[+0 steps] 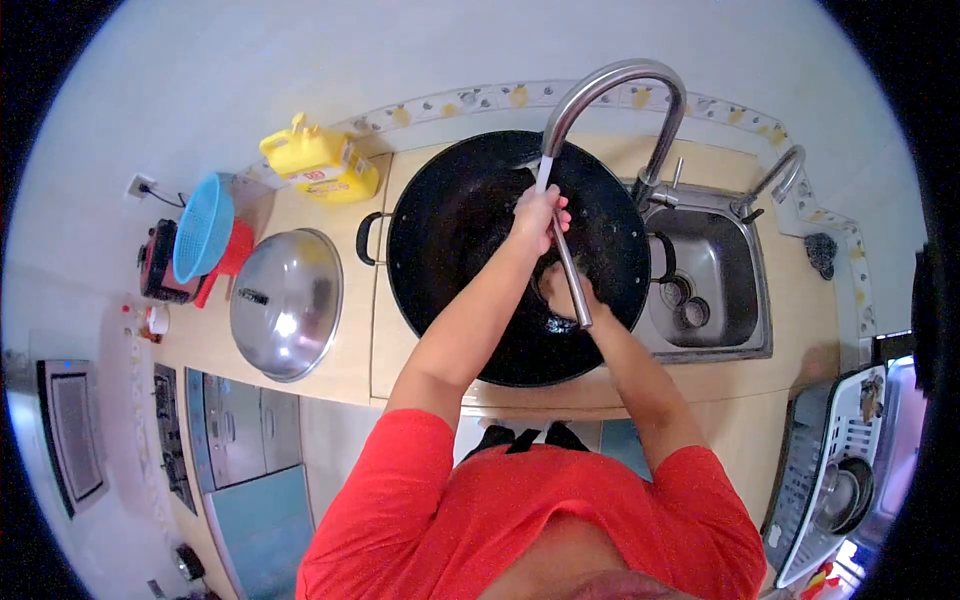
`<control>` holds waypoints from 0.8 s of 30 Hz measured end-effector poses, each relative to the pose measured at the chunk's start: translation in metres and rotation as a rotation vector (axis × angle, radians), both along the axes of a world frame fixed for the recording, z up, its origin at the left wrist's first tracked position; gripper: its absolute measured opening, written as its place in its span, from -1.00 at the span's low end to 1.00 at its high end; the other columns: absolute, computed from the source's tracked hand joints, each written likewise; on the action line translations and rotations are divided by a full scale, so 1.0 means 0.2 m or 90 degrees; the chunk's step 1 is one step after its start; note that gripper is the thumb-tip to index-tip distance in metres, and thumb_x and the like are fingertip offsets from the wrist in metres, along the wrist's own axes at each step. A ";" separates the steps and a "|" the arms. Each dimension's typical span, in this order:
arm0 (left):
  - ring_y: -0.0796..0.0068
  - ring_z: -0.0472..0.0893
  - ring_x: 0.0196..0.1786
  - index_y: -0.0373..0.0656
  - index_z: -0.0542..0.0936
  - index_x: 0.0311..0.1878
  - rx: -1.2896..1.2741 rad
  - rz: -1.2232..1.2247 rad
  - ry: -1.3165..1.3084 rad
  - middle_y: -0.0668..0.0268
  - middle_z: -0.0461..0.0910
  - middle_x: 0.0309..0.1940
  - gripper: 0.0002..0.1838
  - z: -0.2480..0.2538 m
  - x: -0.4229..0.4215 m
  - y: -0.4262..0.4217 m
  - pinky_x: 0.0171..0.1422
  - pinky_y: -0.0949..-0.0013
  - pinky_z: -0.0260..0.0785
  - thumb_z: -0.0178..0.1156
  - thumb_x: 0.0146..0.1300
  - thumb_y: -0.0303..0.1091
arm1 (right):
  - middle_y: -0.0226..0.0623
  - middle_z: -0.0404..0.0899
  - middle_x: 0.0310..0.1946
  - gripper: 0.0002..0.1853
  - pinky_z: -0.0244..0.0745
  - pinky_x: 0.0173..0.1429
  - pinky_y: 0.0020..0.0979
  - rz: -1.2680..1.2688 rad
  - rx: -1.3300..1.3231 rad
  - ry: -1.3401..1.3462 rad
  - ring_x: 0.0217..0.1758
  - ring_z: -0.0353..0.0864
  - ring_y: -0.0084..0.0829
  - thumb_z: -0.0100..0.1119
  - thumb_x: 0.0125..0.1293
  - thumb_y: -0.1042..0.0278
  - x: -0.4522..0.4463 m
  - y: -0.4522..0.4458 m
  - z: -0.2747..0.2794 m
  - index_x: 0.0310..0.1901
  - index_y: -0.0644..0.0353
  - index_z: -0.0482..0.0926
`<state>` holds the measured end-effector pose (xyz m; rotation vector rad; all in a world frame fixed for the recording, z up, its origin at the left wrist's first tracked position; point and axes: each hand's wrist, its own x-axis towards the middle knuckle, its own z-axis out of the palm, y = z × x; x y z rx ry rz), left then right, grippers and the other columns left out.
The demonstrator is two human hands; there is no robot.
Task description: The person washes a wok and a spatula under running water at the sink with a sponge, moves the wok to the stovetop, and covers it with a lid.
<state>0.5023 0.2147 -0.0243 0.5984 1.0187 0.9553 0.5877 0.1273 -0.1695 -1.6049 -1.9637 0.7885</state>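
Observation:
A large black wok (455, 235) with two side handles sits on the counter beneath the tap's curved metal spout (615, 72). Just below the spout end, my left hand (540, 216) is closed around a utensil with a long metal handle (573, 275). The handle's end points toward me; the far end is not clear enough to name. A white strip, perhaps running water, shows between spout and fist. Lower inside the wok, my right hand (562, 292) is partly behind that handle, its fingers blurred and hidden. Shiny wet patches lie on the wok wall beside it.
Right of the wok is a steel sink (715, 260) with a second tap (780, 180). Left stand a domed metal lid (287, 305), a yellow jug (320, 165) and a blue colander (204, 228). A dish rack (825, 470) with metal bowls is at the lower right.

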 end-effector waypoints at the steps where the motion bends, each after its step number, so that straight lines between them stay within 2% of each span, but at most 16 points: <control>1: 0.53 0.38 -0.69 -0.09 0.35 -0.21 -0.001 0.002 -0.002 0.37 0.43 -0.59 -0.91 -0.01 -0.02 -0.01 -0.68 0.45 0.27 -0.05 0.28 -0.33 | -0.32 0.49 -0.52 -0.87 0.38 -0.29 -0.39 0.003 -0.107 -0.045 -0.37 0.51 -0.35 0.00 0.18 0.36 0.01 0.02 0.27 -0.43 0.22 0.45; 3: 0.51 0.35 -0.66 -0.15 0.35 -0.22 -0.010 0.000 0.006 0.30 0.45 -0.50 -0.93 0.02 -0.10 -0.06 -0.65 0.43 0.24 -0.11 0.29 -0.39 | -0.43 0.54 -0.41 -0.87 0.39 -0.17 -0.37 -0.148 -0.243 0.380 -0.31 0.52 -0.49 -0.02 0.25 0.26 0.11 0.13 0.25 -0.34 0.06 0.49; 4: 0.52 0.33 -0.67 -0.14 0.35 -0.22 -0.011 0.007 -0.003 0.29 0.44 -0.50 -0.90 0.01 -0.14 -0.09 -0.66 0.43 0.21 -0.14 0.32 -0.36 | -0.43 0.54 -0.29 -0.85 0.40 -0.09 -0.28 -0.231 -0.395 0.544 -0.21 0.53 -0.46 -0.01 0.27 0.20 0.14 0.09 0.50 -0.20 0.01 0.45; 5: 0.53 0.32 -0.68 -0.14 0.34 -0.21 -0.012 0.014 -0.011 0.29 0.44 -0.49 -0.87 0.00 -0.17 -0.12 -0.68 0.44 0.18 -0.18 0.35 -0.33 | -0.43 0.52 -0.17 -0.76 0.40 -0.04 -0.24 -0.242 -0.429 0.747 -0.12 0.51 -0.42 0.00 0.29 0.10 0.17 0.11 0.52 -0.08 -0.02 0.40; 6: 0.54 0.29 -0.71 -0.13 0.33 -0.17 -0.006 0.012 0.028 0.30 0.44 -0.52 -0.82 -0.01 -0.20 -0.15 -0.71 0.44 0.14 -0.25 0.39 -0.28 | -0.39 0.52 -0.17 -0.73 0.41 -0.04 -0.24 -0.246 -0.419 0.818 -0.11 0.51 -0.37 -0.01 0.29 0.05 0.17 0.12 0.54 -0.09 0.00 0.40; 10: 0.57 0.29 -0.74 -0.20 0.27 -0.09 0.086 -0.033 0.098 0.29 0.46 -0.53 -0.81 -0.07 -0.25 -0.26 -0.75 0.50 0.12 -0.21 0.39 -0.29 | -0.24 0.52 -0.17 -0.63 0.42 -0.06 -0.20 -0.251 -0.455 1.016 -0.11 0.51 -0.24 -0.05 0.31 -0.05 0.04 0.24 0.62 -0.07 0.08 0.40; 11: 0.58 0.29 -0.76 -0.20 0.24 -0.08 0.096 -0.028 0.127 0.28 0.46 -0.54 -0.80 -0.08 -0.25 -0.28 -0.77 0.50 0.11 -0.19 0.38 -0.28 | -0.14 0.52 -0.19 -0.57 0.42 -0.08 -0.16 -0.189 -0.425 1.074 -0.15 0.51 -0.17 -0.10 0.32 -0.06 0.00 0.29 0.55 -0.04 0.15 0.38; 13: 0.59 0.28 -0.77 -0.19 0.21 -0.11 0.121 -0.049 0.177 0.30 0.45 -0.55 -0.81 -0.04 -0.24 -0.36 -0.79 0.50 0.10 -0.16 0.38 -0.27 | -0.12 0.51 -0.21 -0.58 0.42 -0.11 -0.18 -0.189 -0.424 1.011 -0.17 0.51 -0.17 -0.15 0.34 -0.02 -0.06 0.37 0.50 -0.04 0.18 0.40; 14: 0.59 0.29 -0.78 -0.18 0.20 -0.17 0.129 -0.022 0.192 0.31 0.45 -0.57 -0.81 -0.04 -0.25 -0.38 -0.80 0.50 0.10 -0.13 0.36 -0.27 | -0.16 0.50 -0.29 -0.70 0.43 -0.19 -0.19 -0.190 -0.459 1.019 -0.23 0.50 -0.20 -0.08 0.34 0.13 -0.10 0.38 0.54 -0.12 0.21 0.43; 17: 0.60 0.31 -0.77 -0.17 0.20 -0.18 0.190 -0.030 0.234 0.32 0.44 -0.58 -0.82 -0.04 -0.28 -0.41 -0.80 0.51 0.12 -0.09 0.34 -0.29 | -0.21 0.48 -0.37 -0.81 0.43 -0.25 -0.21 -0.285 -0.451 0.949 -0.30 0.47 -0.25 0.03 0.28 0.28 -0.19 0.41 0.54 -0.19 0.22 0.45; 18: 0.60 0.32 -0.78 -0.17 0.22 -0.18 0.176 -0.037 0.217 0.32 0.44 -0.58 -0.82 -0.04 -0.30 -0.41 -0.80 0.51 0.12 -0.08 0.33 -0.28 | -0.23 0.46 -0.42 -0.84 0.42 -0.29 -0.22 -0.291 -0.442 0.973 -0.36 0.43 -0.28 0.10 0.23 0.36 -0.19 0.42 0.54 -0.23 0.25 0.45; 21: 0.60 0.32 -0.79 -0.17 0.29 -0.17 0.141 -0.100 0.158 0.32 0.45 -0.58 -0.79 -0.03 -0.35 -0.44 -0.79 0.53 0.15 -0.04 0.33 -0.23 | -0.25 0.45 -0.46 -0.82 0.41 -0.40 -0.28 -0.370 -0.355 0.950 -0.51 0.41 -0.30 0.08 0.27 0.31 -0.19 0.57 0.49 -0.24 0.26 0.45; 23: 0.61 0.28 -0.80 -0.15 0.31 -0.20 0.101 -0.199 0.150 0.37 0.40 -0.63 -0.75 0.04 -0.39 -0.58 -0.79 0.54 0.12 -0.05 0.34 -0.15 | -0.26 0.44 -0.49 -0.80 0.39 -0.46 -0.30 -0.267 -0.293 1.041 -0.54 0.40 -0.32 0.10 0.27 0.27 -0.12 0.69 0.44 -0.24 0.25 0.46; 24: 0.61 0.25 -0.81 -0.14 0.30 -0.21 0.054 -0.201 0.087 0.40 0.34 -0.66 -0.71 0.06 -0.41 -0.66 -0.80 0.53 0.09 -0.06 0.34 -0.09 | -0.29 0.44 -0.51 -0.80 0.39 -0.48 -0.31 -0.369 -0.267 1.019 -0.53 0.41 -0.35 0.12 0.26 0.27 -0.14 0.65 0.60 -0.25 0.23 0.47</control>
